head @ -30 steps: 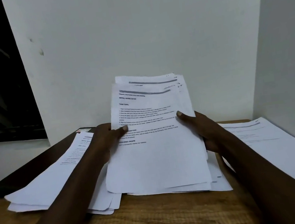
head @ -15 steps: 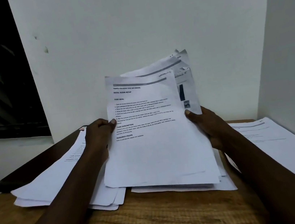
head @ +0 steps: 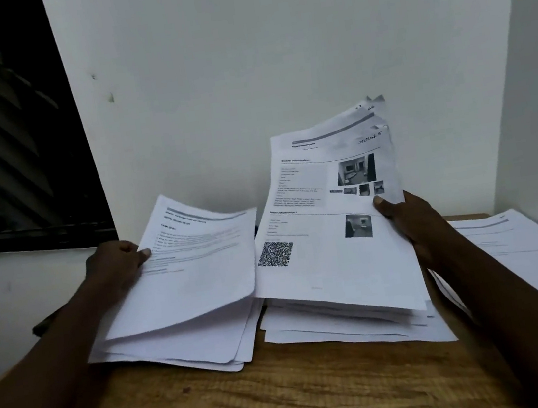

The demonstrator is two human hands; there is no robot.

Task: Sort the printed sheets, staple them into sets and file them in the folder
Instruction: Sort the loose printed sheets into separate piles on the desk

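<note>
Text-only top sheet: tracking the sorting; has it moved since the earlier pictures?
Yes. The left hand carried the sheet leftward off the held stack, toward the window.

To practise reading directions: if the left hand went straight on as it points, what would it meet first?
Past the sheet the left hand pinches, probably the sheaf in the right hand; depth unclear.

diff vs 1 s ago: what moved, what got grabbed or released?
The left hand peeled the text-only top sheet off the bundle and carried it left, above the left pile. The right hand still grips the bundle, alone now, with a photo-and-QR-code page on top. The sheets at far right and the wooden table stayed put.
</note>
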